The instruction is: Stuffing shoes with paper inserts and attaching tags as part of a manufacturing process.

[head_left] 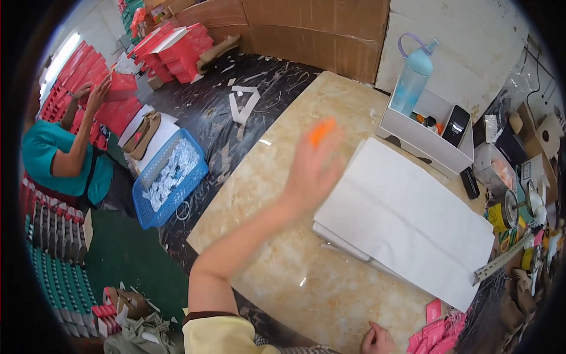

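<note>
My left hand (315, 168) is stretched out over the marbled tabletop (265, 218), smeared by motion. A small bright orange object (322, 132) shows at its fingers, too blurred to name. Just right of that hand lies a stack of large white paper sheets (407, 218). My right hand (377, 341) rests low at the table's near edge with its fingers curled; whatever is inside them is hidden. Beside it sits a heap of pink tags (435, 333) with strings.
A white box (424, 135) holds a light blue water bottle (414, 76) and a black phone (456, 125). Tapes and tools crowd the right edge. At left are a blue basket (203, 171), brown shoes (143, 135), red boxes (177, 53) and a person in teal (68, 159) handling a red box.
</note>
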Action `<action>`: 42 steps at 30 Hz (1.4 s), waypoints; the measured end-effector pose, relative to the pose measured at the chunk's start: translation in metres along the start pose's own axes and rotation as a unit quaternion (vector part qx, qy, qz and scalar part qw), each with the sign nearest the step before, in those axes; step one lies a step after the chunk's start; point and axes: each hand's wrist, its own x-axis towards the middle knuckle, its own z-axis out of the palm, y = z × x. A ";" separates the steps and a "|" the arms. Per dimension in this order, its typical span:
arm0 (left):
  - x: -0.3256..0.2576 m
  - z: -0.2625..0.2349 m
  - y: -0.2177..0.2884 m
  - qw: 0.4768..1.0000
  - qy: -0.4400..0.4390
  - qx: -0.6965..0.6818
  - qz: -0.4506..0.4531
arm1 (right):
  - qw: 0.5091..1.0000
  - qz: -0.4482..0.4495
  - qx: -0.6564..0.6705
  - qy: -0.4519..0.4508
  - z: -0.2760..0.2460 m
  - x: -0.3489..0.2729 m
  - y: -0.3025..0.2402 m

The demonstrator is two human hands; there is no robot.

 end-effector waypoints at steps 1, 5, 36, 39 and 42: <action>-0.037 -0.004 0.029 0.998 -0.046 0.025 0.046 | 1.000 0.003 0.006 0.020 0.000 0.004 0.001; -0.219 -0.038 0.135 0.997 -0.065 -0.029 -0.030 | 0.997 -0.024 -0.017 0.078 0.011 -0.008 0.003; -0.236 0.122 0.340 0.865 -0.401 -0.228 0.196 | 0.898 0.088 -0.339 0.267 -0.350 -0.053 0.349; -0.230 0.121 0.339 0.862 -0.419 -0.211 0.193 | 0.758 0.066 -0.580 0.291 -0.376 -0.002 0.430; -0.222 0.122 0.329 0.864 -0.429 -0.204 0.168 | 0.712 0.214 -0.649 0.158 -0.383 0.020 0.468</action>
